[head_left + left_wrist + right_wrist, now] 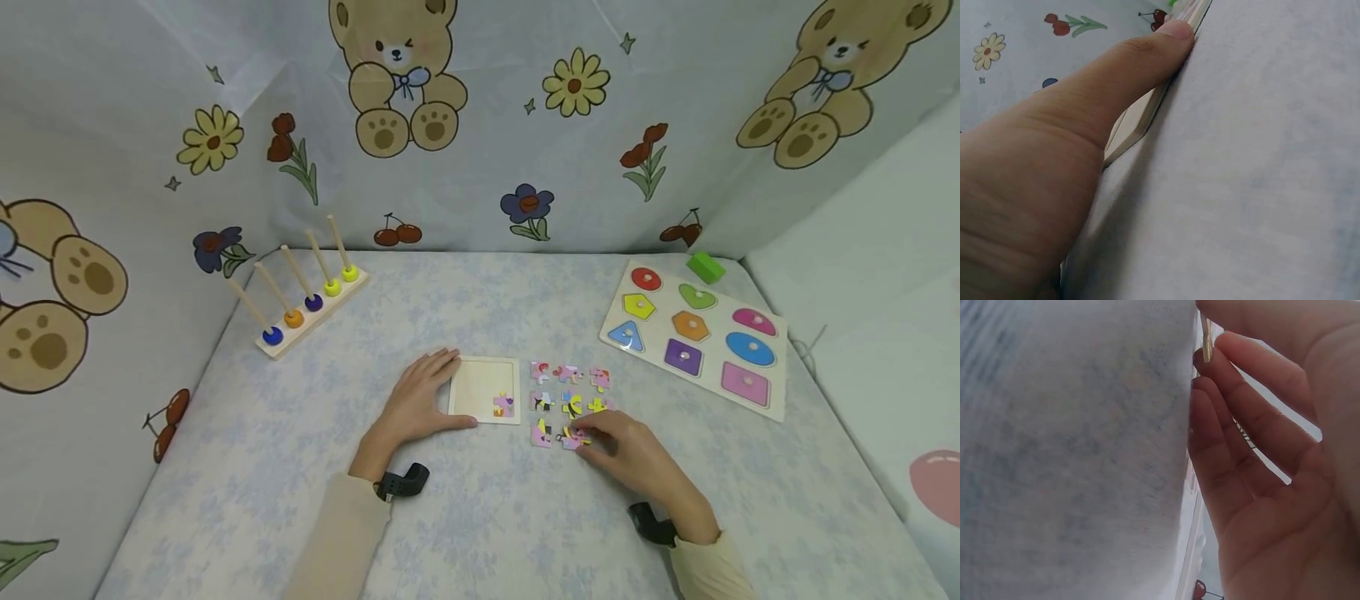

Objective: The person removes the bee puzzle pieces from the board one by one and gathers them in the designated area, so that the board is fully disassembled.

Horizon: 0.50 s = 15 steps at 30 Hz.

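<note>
Beside the wooden puzzle tray (484,360), my left hand (417,402) lies with straight fingers along its left side, the thumb along its near edge. In the left wrist view the thumb (1147,56) rests on the tray's edge. One pink puzzle piece (503,406) sits in the tray's near right corner. My right hand (626,450) pinches a jigsaw puzzle piece (1207,347) between thumb and fingertips, at the near row of pieces. Several pink and yellow puzzle pieces (541,433) lie in rows right of the tray. My right fingers partly cover the nearest ones.
A wooden stand with upright pegs and coloured rings (303,315) is at the back left. The shape board (652,333) with knobbed pieces lies at the right, a green block (706,267) behind it. A bear-print curtain (465,200) closes off the table's far side.
</note>
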Each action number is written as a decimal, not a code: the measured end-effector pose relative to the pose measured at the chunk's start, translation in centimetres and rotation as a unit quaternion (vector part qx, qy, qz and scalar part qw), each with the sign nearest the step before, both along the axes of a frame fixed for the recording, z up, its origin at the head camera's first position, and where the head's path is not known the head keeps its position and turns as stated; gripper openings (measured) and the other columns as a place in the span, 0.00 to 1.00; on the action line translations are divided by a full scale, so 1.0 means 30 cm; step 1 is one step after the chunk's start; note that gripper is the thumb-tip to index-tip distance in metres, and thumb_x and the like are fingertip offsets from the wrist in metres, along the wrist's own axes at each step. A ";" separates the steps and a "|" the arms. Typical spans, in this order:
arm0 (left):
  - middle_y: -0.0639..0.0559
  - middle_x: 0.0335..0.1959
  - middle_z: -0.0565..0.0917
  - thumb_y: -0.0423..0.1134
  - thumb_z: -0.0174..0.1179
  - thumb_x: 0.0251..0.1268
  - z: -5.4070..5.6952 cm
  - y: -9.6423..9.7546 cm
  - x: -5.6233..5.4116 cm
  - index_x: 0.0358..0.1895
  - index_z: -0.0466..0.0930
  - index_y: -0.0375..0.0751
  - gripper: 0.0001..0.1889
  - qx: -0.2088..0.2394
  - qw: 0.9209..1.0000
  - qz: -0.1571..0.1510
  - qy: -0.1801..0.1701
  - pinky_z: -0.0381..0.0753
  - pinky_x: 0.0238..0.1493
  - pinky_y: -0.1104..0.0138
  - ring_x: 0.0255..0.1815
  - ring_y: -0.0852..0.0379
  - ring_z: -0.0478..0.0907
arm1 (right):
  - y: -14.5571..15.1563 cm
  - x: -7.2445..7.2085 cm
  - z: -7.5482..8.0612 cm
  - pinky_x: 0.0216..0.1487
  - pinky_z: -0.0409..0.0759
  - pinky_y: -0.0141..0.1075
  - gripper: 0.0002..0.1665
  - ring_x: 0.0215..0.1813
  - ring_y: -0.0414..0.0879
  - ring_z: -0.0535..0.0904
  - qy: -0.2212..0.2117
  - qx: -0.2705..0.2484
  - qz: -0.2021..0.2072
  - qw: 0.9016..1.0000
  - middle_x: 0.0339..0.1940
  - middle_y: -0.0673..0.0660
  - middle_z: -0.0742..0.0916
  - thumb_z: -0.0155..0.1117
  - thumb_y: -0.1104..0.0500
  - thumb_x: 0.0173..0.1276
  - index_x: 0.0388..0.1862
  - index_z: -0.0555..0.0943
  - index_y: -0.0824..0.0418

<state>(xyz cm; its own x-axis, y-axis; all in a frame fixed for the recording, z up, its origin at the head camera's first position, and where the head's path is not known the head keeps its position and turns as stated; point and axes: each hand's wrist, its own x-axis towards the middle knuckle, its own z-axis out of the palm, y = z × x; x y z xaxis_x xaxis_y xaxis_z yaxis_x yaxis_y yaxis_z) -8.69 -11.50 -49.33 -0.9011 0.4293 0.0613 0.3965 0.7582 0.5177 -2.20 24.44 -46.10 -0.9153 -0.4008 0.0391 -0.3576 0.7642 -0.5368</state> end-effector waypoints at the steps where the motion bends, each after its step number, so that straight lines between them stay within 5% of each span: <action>1: 0.47 0.83 0.61 0.70 0.74 0.49 0.000 0.000 0.000 0.80 0.61 0.39 0.60 -0.001 1.000 0.001 0.001 0.49 0.85 0.50 0.84 0.46 0.53 | 0.001 0.000 -0.001 0.55 0.86 0.44 0.19 0.51 0.41 0.84 0.000 0.000 0.002 1.000 0.49 0.44 0.89 0.79 0.60 0.62 0.53 0.88 0.51; 15: 0.47 0.82 0.61 0.70 0.73 0.50 0.005 0.002 0.004 0.80 0.61 0.39 0.59 -0.004 1.000 0.001 -0.001 0.50 0.85 0.48 0.84 0.46 0.53 | -0.002 0.000 0.005 0.58 0.86 0.48 0.21 0.53 0.43 0.83 -0.014 0.016 0.004 1.000 0.49 0.44 0.88 0.80 0.59 0.61 0.53 0.88 0.49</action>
<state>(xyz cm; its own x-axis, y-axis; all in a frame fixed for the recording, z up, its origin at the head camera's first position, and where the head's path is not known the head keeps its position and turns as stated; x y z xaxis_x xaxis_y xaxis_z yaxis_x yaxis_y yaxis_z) -8.56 -11.45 -49.19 -0.9018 0.4285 0.0558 0.3944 0.7633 0.5117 -2.21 24.39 -45.96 -0.9123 -0.4096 0.0017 -0.3501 0.7776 -0.5223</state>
